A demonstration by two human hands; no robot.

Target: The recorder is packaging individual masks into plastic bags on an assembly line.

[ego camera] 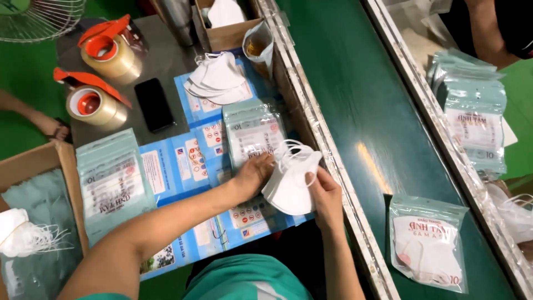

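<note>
Both my hands hold a small stack of white folded face masks point(291, 183) with ear loops over the blue printed sheet point(191, 161). My left hand point(252, 175) grips the stack's left side, fingers curled on it. My right hand point(323, 191) pinches its right edge. Just behind the stack lies a pile of clear printed pouches point(254, 133). Another loose pile of white masks point(217, 78) sits farther back on the sheet.
A green conveyor belt point(361, 94) runs along the right, carrying a filled mask pouch point(427, 244). Two tape dispensers point(97, 103) and a black phone point(154, 104) lie at back left. More pouches point(111, 183) and a cardboard box point(33, 166) sit at left. Another person's arm point(488, 28) shows top right.
</note>
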